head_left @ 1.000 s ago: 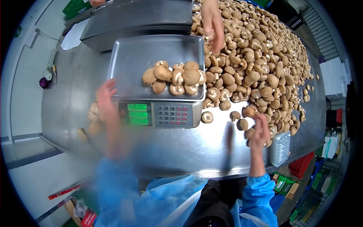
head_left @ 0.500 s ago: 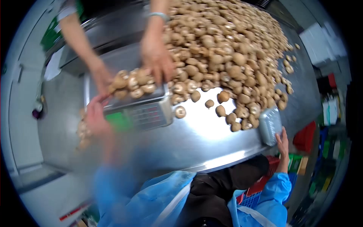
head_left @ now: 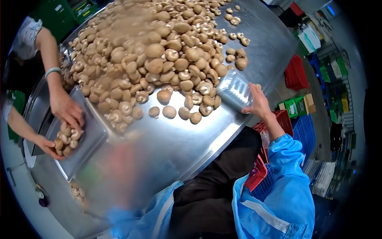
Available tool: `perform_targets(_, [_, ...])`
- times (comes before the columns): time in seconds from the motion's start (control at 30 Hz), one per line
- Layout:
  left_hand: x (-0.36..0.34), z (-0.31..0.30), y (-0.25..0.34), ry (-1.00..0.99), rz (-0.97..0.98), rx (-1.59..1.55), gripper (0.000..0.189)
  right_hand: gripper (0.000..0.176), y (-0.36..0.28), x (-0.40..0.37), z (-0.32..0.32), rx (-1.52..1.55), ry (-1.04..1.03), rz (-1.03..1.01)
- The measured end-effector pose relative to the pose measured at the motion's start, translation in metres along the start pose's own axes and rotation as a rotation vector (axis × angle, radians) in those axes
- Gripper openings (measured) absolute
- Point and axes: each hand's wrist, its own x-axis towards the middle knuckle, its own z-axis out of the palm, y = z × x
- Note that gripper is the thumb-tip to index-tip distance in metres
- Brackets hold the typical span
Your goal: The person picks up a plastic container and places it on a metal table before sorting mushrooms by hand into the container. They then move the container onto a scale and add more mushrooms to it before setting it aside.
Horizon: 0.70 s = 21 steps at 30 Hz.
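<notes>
My right hand (head_left: 259,102) grips the near end of a stack of clear plastic trays (head_left: 234,89), thumb and fingers spread along its edge. The stack lies tilted on the steel table (head_left: 191,139) against a large heap of brown mushrooms (head_left: 155,51). Lower left, my left hand (head_left: 123,161) is a pinkish smear of motion near the front of the weighing scale (head_left: 93,137); its fingers cannot be made out. A co-worker's two hands hold a cluster of mushrooms (head_left: 67,139) on the scale's plate.
Loose mushrooms (head_left: 169,112) lie at the heap's near edge, and others (head_left: 77,193) sit beyond the scale. Right of the table stand a red crate (head_left: 295,73), a green box (head_left: 294,106) and a blue basket (head_left: 304,133). The table's front edge runs beside my lap.
The view has swung right, so the scale and heap sit farther left. My left hand has come away from the co-worker's hand at the scale. My right hand now reaches around the tray stack's end.
</notes>
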Motion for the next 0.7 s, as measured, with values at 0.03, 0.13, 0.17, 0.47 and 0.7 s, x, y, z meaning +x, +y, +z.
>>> perform_targets(0.03, [0.003,0.009,0.004,-0.04,0.018,-0.004,0.016,0.109,-0.006,-0.003,0.0,-0.006,0.038,0.018])
perform_targets(0.13, [0.006,0.034,0.009,-0.15,-0.035,-0.097,0.015,0.106,-0.017,-0.011,-0.001,0.0,0.105,0.047])
perform_targets(0.17, [0.007,0.04,0.011,-0.184,-0.057,-0.13,0.015,0.1,-0.022,-0.014,-0.002,0.014,0.156,0.043])
perform_targets(0.47, [0.006,0.059,0.048,-0.279,-0.141,-0.292,0.027,0.056,-0.078,-0.066,-0.005,0.298,0.255,-0.304])
perform_targets(0.7, [0.005,0.066,0.031,-0.635,-0.373,-0.42,0.025,0.034,-0.154,-0.105,0.019,0.968,-0.456,-0.295])
